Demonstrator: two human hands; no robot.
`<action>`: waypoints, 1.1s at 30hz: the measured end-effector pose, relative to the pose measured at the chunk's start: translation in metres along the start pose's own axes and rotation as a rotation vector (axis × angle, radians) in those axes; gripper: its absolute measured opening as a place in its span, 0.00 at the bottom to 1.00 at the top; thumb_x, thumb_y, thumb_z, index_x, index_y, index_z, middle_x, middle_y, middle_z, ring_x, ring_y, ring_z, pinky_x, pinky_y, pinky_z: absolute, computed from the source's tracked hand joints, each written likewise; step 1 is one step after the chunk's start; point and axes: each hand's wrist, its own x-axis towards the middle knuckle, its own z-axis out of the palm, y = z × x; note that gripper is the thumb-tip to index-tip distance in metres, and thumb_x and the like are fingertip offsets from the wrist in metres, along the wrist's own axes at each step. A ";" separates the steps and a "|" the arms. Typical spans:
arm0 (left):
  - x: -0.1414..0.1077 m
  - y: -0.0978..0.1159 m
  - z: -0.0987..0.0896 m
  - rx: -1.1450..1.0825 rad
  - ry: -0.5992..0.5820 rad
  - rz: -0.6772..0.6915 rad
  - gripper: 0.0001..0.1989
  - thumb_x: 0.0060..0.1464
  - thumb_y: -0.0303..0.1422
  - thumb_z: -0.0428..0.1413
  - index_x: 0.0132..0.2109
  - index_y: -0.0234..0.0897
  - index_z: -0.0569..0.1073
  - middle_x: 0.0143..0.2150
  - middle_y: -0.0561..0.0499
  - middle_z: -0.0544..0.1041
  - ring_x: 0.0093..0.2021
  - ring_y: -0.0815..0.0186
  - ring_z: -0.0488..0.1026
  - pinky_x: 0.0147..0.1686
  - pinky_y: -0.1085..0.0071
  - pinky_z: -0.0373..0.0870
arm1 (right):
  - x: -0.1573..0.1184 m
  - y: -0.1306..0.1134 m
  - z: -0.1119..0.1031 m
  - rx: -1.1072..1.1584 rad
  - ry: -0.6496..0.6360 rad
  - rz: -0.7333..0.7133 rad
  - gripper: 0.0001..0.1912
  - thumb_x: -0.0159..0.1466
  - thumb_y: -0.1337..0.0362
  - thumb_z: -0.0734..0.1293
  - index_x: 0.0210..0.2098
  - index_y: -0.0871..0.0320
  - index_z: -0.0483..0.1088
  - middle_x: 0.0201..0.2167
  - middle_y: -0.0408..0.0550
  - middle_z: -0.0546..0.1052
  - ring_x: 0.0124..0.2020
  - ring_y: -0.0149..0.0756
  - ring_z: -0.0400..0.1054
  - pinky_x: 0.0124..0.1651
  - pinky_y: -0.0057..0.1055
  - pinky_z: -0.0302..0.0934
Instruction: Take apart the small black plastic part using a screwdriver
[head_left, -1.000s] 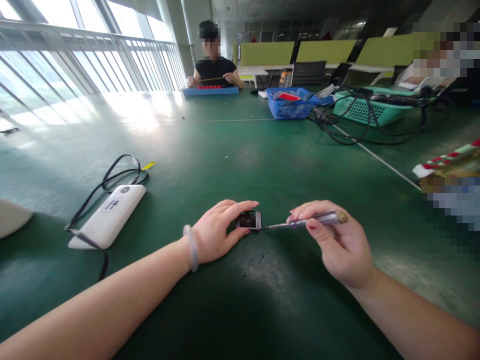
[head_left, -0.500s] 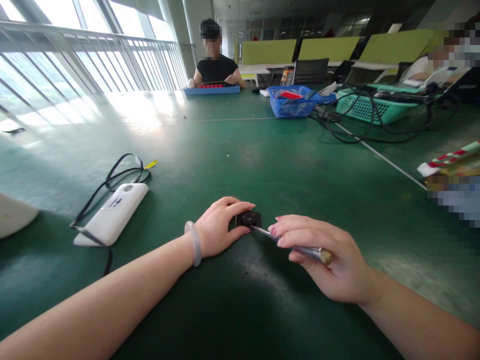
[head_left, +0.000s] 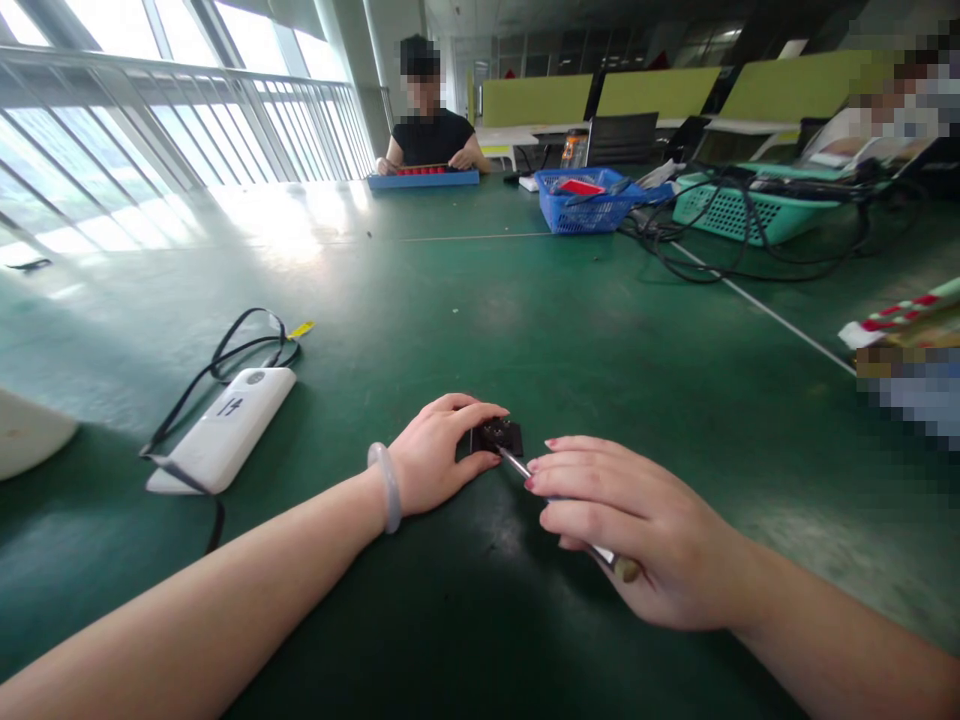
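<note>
My left hand point(head_left: 427, 452), with a pale bangle at the wrist, is closed around the left side of a small black part point(head_left: 510, 436). Thumb and fingers pin this part to the green table, covering some of it; a few tiny shiny spots show on its top. In my right hand point(head_left: 637, 530) is a slim screwdriver point(head_left: 514, 464) with a metal shaft and a brass-coloured end. Its tip meets the near side of the black part, while my fingers hide most of the handle.
A white power bank point(head_left: 232, 425) with a black cable point(head_left: 187, 395) lies to the left. Farther back stand a blue basket point(head_left: 581, 215) and a teal basket point(head_left: 757, 215) with tangled black cables. Across the table point(head_left: 420, 310), a person point(head_left: 431, 135) handles a blue tray point(head_left: 424, 181).
My right hand has shifted slightly toward me and left, and the screwdriver is angled more steeply, its handle end lower. The left hand and the black part stay in place.
</note>
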 end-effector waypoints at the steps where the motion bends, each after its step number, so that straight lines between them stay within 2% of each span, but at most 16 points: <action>1: 0.000 0.000 0.000 -0.001 -0.001 0.003 0.21 0.54 0.35 0.58 0.55 0.43 0.69 0.51 0.47 0.74 0.53 0.58 0.68 0.56 0.59 0.65 | 0.000 0.000 -0.001 0.008 0.009 0.010 0.15 0.57 0.77 0.61 0.41 0.59 0.69 0.43 0.53 0.78 0.47 0.38 0.72 0.57 0.43 0.65; 12: -0.001 -0.001 0.000 -0.014 -0.003 0.011 0.22 0.54 0.35 0.59 0.56 0.43 0.68 0.51 0.48 0.74 0.53 0.57 0.68 0.56 0.58 0.65 | -0.002 0.001 -0.002 0.005 0.028 0.012 0.13 0.57 0.76 0.61 0.40 0.58 0.69 0.42 0.52 0.78 0.44 0.38 0.73 0.56 0.45 0.65; 17: 0.000 -0.001 0.000 -0.010 0.002 -0.002 0.21 0.54 0.34 0.58 0.55 0.42 0.68 0.51 0.48 0.74 0.54 0.58 0.68 0.56 0.59 0.65 | -0.002 0.002 -0.001 0.012 -0.003 0.032 0.15 0.56 0.77 0.61 0.40 0.58 0.69 0.43 0.51 0.78 0.45 0.38 0.72 0.58 0.45 0.63; 25: -0.001 -0.001 -0.001 -0.023 0.003 0.008 0.21 0.55 0.35 0.58 0.55 0.43 0.68 0.51 0.48 0.74 0.53 0.58 0.68 0.55 0.58 0.65 | -0.001 0.001 -0.002 0.006 0.037 0.025 0.12 0.58 0.76 0.61 0.39 0.58 0.70 0.41 0.52 0.78 0.44 0.38 0.73 0.57 0.45 0.64; 33: -0.001 0.000 -0.001 -0.023 -0.002 -0.003 0.23 0.54 0.34 0.58 0.57 0.42 0.66 0.52 0.48 0.74 0.54 0.58 0.68 0.56 0.59 0.65 | -0.003 0.003 -0.001 -0.011 0.012 0.039 0.14 0.57 0.76 0.61 0.41 0.57 0.69 0.42 0.51 0.78 0.45 0.39 0.72 0.58 0.47 0.62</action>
